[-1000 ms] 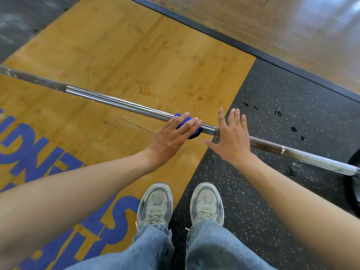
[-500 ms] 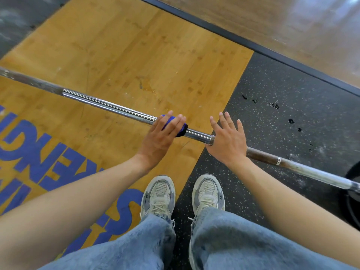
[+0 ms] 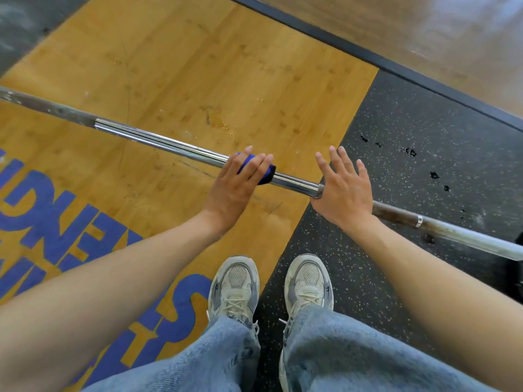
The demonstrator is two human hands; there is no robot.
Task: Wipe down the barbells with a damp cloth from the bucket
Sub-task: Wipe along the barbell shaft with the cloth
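Above grey sneakers (image 3: 235,287), the left hand (image 3: 235,185) presses a blue cloth (image 3: 264,174) onto the barbell (image 3: 175,145), fingers straight; the right hand (image 3: 343,190) rests flat on the bar, grip released, over the wooden platform (image 3: 212,66).

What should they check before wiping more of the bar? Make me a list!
1. Blue cloth on the barbell: ok, it sits between hand and bar.
2. Left hand pressing the cloth: ok, fingers lie over it.
3. Right hand steadying the bar: ok, flat on it, fingers straight.
4. Cloth damp enough: cannot tell.
5. Bucket nearby: cannot tell, none in view.
6. Shoes away from the bar: ok.
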